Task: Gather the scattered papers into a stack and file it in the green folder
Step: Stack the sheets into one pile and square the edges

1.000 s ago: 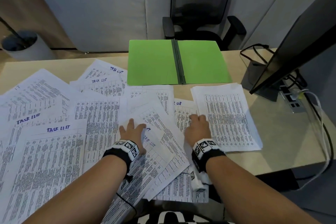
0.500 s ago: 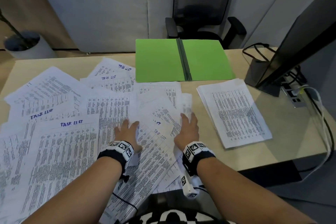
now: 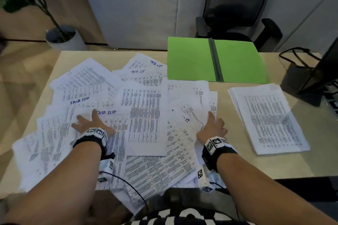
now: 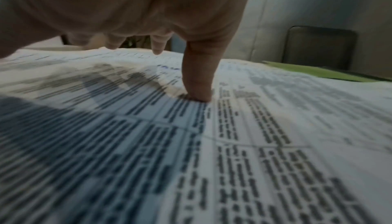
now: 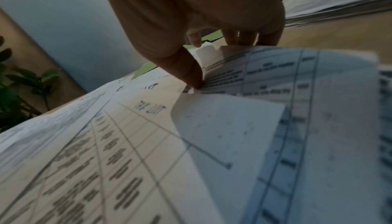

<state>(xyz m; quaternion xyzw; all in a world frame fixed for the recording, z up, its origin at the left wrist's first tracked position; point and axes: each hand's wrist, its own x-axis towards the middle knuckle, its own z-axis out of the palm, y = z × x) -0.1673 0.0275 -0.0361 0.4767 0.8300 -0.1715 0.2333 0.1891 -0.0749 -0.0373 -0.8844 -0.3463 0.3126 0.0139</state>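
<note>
Scattered printed papers (image 3: 144,115) overlap across the left and middle of the desk (image 3: 311,160). The green folder (image 3: 190,58) lies open at the back, its near edge touching the papers. A neat paper stack (image 3: 265,118) lies apart on the right. My left hand (image 3: 86,118) rests flat with spread fingers on a "TASK LIST" sheet, and its thumb (image 4: 199,83) presses the paper. My right hand (image 3: 213,124) is at the pile's right edge. In the right wrist view the right hand (image 5: 216,63) pinches a raised, curling sheet (image 5: 265,80) between thumb and fingers.
A dark monitor (image 3: 329,60) on its black stand (image 3: 296,78) fills the desk's right rear, with cables beside it. A black office chair (image 3: 236,29) stands behind the folder. A potted plant (image 3: 62,38) sits on the floor at the far left. Some papers overhang the near edge.
My right hand dragged loose sheets left, away from the neat stack, opening a gap of bare desk. My left hand slid left onto the "TASK LIST" sheets and spread its fingers.
</note>
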